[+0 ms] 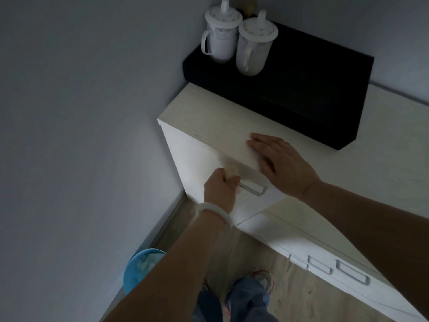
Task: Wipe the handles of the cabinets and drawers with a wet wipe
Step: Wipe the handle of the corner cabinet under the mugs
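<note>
A pale wooden cabinet stands in the room's corner, with a grey bar handle on its front. My left hand is closed around the left end of that handle; a pale bit of wet wipe shows above its fingers. My right hand lies flat, fingers apart, on the cabinet's top edge just above the handle. Further right and lower, three more grey handles sit on a lower cabinet front.
A black box lies on the cabinet top, bearing two white lidded cups. A blue bin stands on the floor by the left wall. My feet and trousers are on the wooden floor below.
</note>
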The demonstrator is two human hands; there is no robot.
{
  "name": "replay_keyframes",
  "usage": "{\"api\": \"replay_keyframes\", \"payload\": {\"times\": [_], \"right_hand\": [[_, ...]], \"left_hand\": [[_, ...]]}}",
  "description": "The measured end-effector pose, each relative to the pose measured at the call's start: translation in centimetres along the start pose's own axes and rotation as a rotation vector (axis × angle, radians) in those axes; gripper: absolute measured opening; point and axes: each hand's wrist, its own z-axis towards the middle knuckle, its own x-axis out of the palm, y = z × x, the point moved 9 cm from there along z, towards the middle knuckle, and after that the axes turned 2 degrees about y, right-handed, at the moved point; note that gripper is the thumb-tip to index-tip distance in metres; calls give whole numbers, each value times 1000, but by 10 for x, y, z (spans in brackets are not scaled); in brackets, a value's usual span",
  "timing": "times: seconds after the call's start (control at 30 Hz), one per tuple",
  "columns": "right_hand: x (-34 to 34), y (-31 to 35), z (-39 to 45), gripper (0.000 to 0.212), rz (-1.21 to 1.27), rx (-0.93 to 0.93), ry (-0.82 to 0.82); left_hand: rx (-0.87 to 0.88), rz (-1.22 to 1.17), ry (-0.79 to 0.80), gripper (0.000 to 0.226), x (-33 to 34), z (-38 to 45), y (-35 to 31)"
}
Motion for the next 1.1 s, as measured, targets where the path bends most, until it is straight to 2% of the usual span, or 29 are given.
{"api": "replay_keyframes", "payload": {"times": [0.07,0.13,0.2,0.23,0.3,0.37,0.43,0.53,0.6,0.87,1.1], "right_hand": [[0,0,-1,50,-6,11,6],[1,0,-1,51,-9,18,17],[1,1,-1,52,-15,18,21],[1,1,-1,52,-15,17,21],[1,0,0,53,-13,19,24],[2,0,0,53,-24,25,34],[3,0,0,53,-35,27,37],[0,3,-2,52,-45,33,28],[-1,5,-3,49,-46,41,20],[4,24,-19,52,1,216,-33],[5,34,-40,55,-18,277,-4]], "left_hand": [[42,27,-18,13,6,-16,-5],[23,-28,-9,34,12,-24,-1],[12,-39,-22,43,8,-26,-1],[11,-24,-32,41,5,-27,-1],[28,21,-20,22,2,-28,3],[41,1,68,9,7,-36,6],[65,-34,131,9,9,-47,6],[77,-110,126,20,-2,-58,5],[62,-119,122,17,-12,-57,8],[115,-15,95,7,-55,-61,-2],[168,49,137,9,-61,-58,-17]]}}
